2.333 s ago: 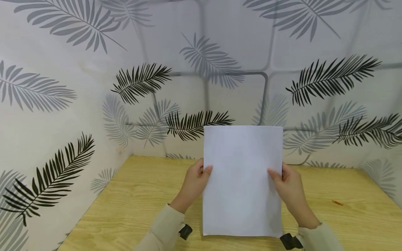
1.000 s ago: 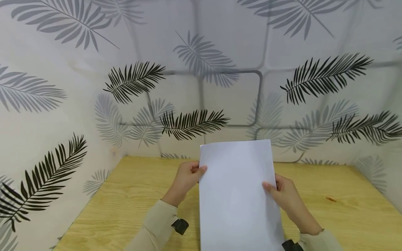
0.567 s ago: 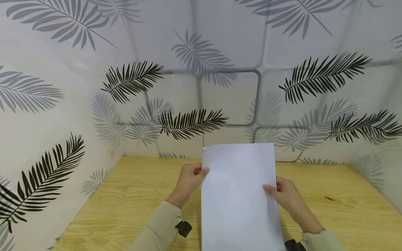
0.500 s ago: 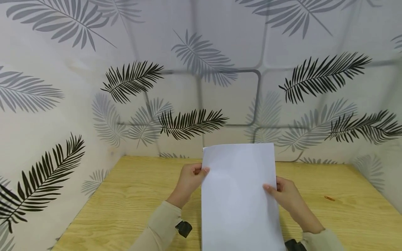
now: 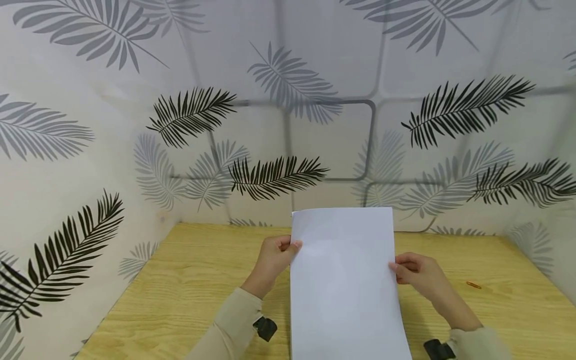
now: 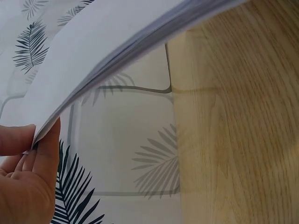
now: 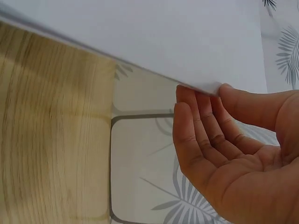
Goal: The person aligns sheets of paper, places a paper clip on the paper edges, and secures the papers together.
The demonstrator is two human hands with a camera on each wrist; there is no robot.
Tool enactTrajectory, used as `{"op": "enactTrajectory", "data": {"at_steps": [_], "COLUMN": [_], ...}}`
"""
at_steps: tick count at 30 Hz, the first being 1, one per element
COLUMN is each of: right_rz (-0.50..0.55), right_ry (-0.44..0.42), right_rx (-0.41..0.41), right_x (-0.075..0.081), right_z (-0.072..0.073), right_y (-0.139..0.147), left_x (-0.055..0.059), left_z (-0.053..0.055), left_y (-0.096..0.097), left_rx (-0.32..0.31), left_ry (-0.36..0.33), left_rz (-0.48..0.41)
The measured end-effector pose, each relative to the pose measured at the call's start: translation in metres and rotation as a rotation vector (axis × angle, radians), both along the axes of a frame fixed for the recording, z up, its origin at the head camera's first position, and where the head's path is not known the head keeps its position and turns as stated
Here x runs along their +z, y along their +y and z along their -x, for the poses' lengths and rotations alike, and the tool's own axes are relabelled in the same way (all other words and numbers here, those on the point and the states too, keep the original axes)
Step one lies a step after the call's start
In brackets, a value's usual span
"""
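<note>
A stack of white paper stands tilted up between both hands, its top end raised above the table and its lower end running out of the head view. My left hand pinches the left edge near the top corner, thumb on the front face and fingers behind. In the left wrist view the sheets show as a thick layered edge that bends near the grip. On the opposite side my right hand pinches the right edge a little lower, with thumb tip in front and fingertips at the back, as the right wrist view shows.
A small orange-red paper clip lies on the wood-grain table, right of the right hand. Behind and at the sides hang pale walls printed with grey and black leaves. Each sleeve carries a black wrist camera.
The paper stack has come lower and nearer, its bottom edge leaving the head view. Lately my right hand has shifted outward, so only its thumb tip overlaps the edge. My left hand keeps its grip.
</note>
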State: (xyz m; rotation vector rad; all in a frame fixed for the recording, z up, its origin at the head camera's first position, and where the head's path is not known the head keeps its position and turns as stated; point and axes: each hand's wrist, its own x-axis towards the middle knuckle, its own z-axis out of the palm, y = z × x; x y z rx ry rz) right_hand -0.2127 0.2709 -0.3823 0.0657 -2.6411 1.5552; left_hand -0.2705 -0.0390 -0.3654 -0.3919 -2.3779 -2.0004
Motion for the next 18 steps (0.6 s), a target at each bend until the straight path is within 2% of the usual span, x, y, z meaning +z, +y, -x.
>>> {"op": "enactTrajectory", "data": {"at_steps": [4,7,11,15,18], "right_rz": [0.038,0.009,-0.120,-0.268,-0.327], "right_ry": [0.008,0.031,0.054,0.033,0.009], "right_rx": [-0.001,-0.030,-0.077,-0.126,-0.144], "right_x": [0.000,-0.001,-0.003,-0.007,-0.011], "right_z": [-0.001,-0.002,-0.004,-0.003,-0.001], "right_y": [0.016,0.028,0.045,0.063,0.077], "left_x": [-0.002,-0.003,-0.002,-0.003,-0.004], "left_z": [0.002,0.001,0.000,-0.001,-0.002], "left_y": [-0.001,-0.002,-0.004,-0.006,-0.007], "left_rx": [-0.009,-0.023,-0.026,-0.028,-0.032], "left_ry": [-0.009,-0.010,-0.016,-0.021,-0.022], "left_rz": [-0.003,-0.010,-0.008,-0.012,-0.013]}}
